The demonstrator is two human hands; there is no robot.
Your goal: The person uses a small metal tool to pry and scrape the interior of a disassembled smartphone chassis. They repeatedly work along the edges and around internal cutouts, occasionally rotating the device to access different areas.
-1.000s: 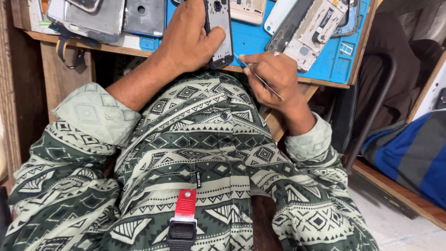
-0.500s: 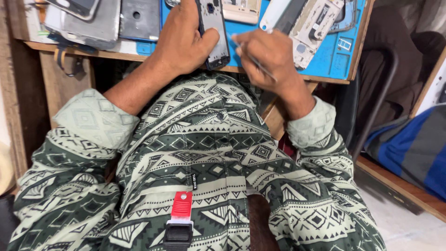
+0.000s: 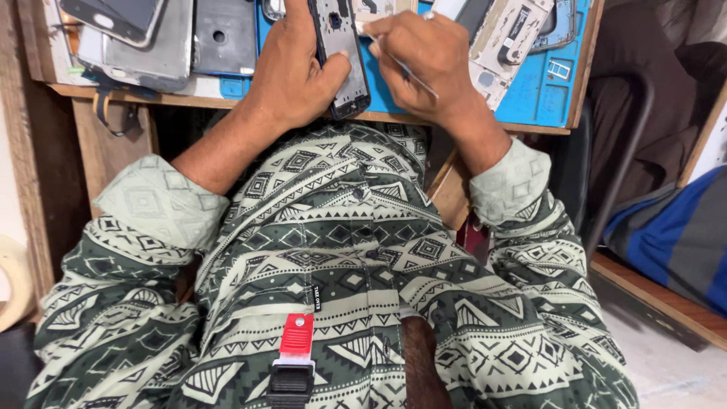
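A person's left hand (image 3: pixel 291 72) grips a stripped phone frame (image 3: pixel 341 57) at the near edge of a blue mat (image 3: pixel 541 91) on the table, fingers clamped round it. The right hand (image 3: pixel 420 64) pinches a thin tool (image 3: pixel 413 76), its tip just beside the frame. The frame lies open and bare; other opened phone shells (image 3: pixel 511 38) wait beyond the fingers.

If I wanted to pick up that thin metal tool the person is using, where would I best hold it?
Probably by the bare rear shaft of the thin metal tool, pinched across its width from the right. Its front is buried in the right hand, working at the dark phone frame held by the left hand.
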